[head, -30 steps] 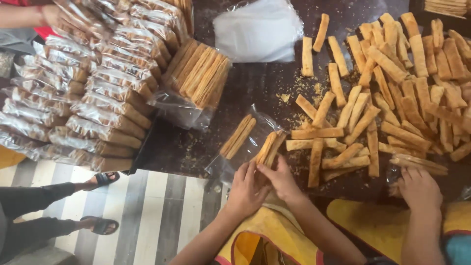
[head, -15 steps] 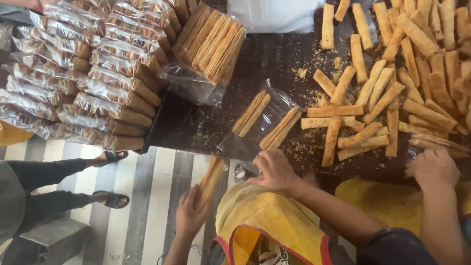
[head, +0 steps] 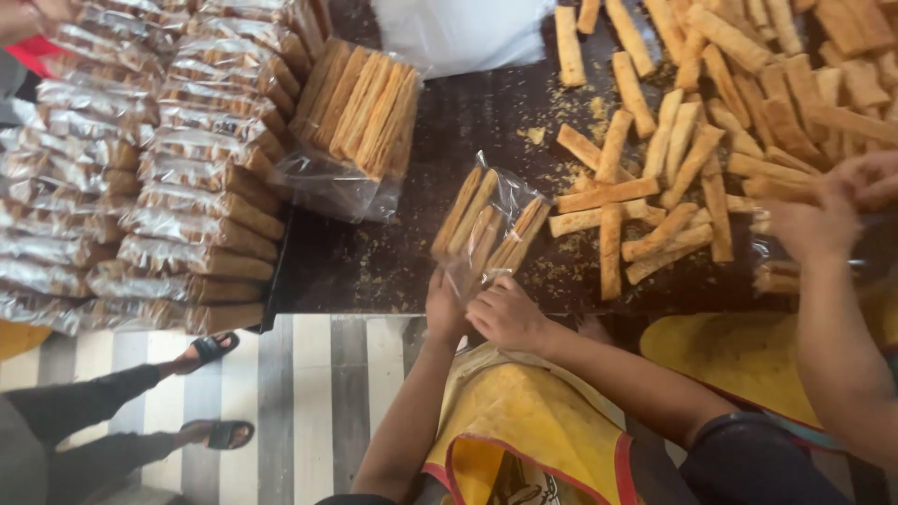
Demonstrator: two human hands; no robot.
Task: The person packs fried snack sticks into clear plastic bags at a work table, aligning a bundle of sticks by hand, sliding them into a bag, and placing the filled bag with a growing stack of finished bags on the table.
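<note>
Both hands had come back together at the near edge of the bench since half a second before, when the left hand hung below the edge holding a stick. Left hand [head: 445, 307] and right hand [head: 506, 314] now sat side by side at the open mouth of the clear plastic bag of long tan biscuit sticks [head: 486, 224]. Fingers of both hands were closed on the bag's crinkled mouth. Bag lay flat on the dark wooden bench [head: 468, 112], close to the near edge, sticks pointing away from the person.

Loose pile of tan biscuit sticks [head: 692, 140] covered the right part of the bench, just beside the bag. Larger filled clear bag of sticks [head: 355, 112] lay toward the far left. Stacked sealed packets of sticks [head: 140, 187] occupied the left end. Another person's hands [head: 823, 210] worked at the right edge, state unclear. Sandalled feet [head: 210, 351] stood on the striped floor [head: 327, 393].
</note>
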